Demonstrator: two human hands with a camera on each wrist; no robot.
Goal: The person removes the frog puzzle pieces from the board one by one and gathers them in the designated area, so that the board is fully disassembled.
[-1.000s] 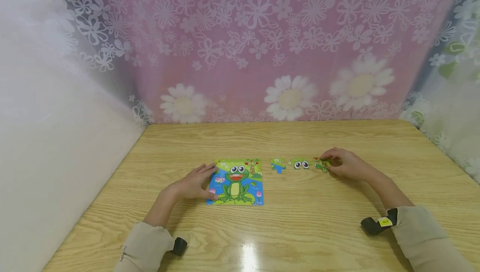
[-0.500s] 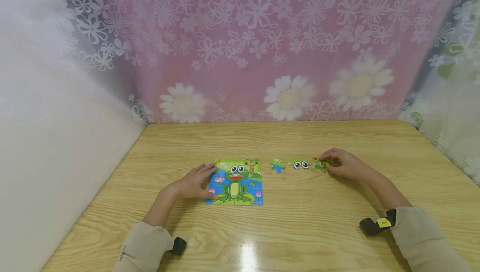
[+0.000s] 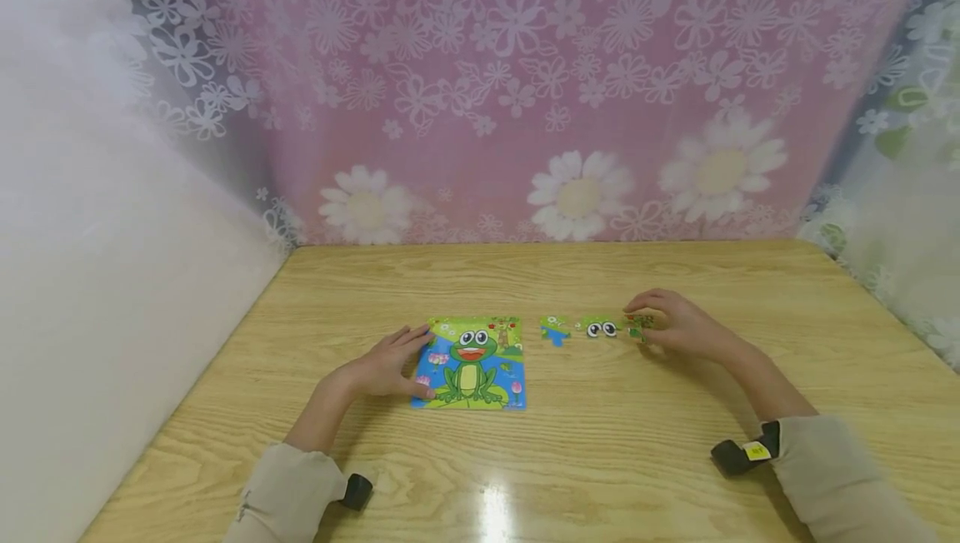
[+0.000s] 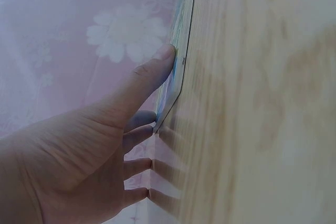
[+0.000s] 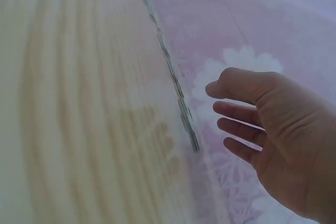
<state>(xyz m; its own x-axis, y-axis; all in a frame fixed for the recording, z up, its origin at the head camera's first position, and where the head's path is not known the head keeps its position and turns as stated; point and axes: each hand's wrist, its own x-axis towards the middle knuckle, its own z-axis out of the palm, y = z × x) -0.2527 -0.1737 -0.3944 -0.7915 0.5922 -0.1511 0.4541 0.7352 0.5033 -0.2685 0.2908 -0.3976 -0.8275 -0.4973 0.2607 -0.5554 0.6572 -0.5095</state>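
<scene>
The right hand (image 3: 681,328) is held over the red-and-green piece (image 3: 637,322), thumb and fingers parted; nothing is seen pinched, and in the right wrist view clear air is shown between the fingertips and the thin edge-on row (image 5: 182,100); the piece is partly hidden in the head view, its outline impossible to read; over on the other side, the left hand (image 3: 381,366) is spread along the left edge of the frog board (image 3: 471,366), thumb laid on its face near the front corner, as though the board is being steadied rather than lifted; further in, the eyes piece (image 3: 602,328) is set just beside the piece under the right hand, and the blue-tabbed piece (image 3: 555,330) is placed between that and the board, the three seemingly lined up so that each print can be read; no box or other container is seen; board and pieces are borne by the wooden table (image 3: 585,451), and behind it all a floral cloth (image 3: 480,110) is hung.
</scene>
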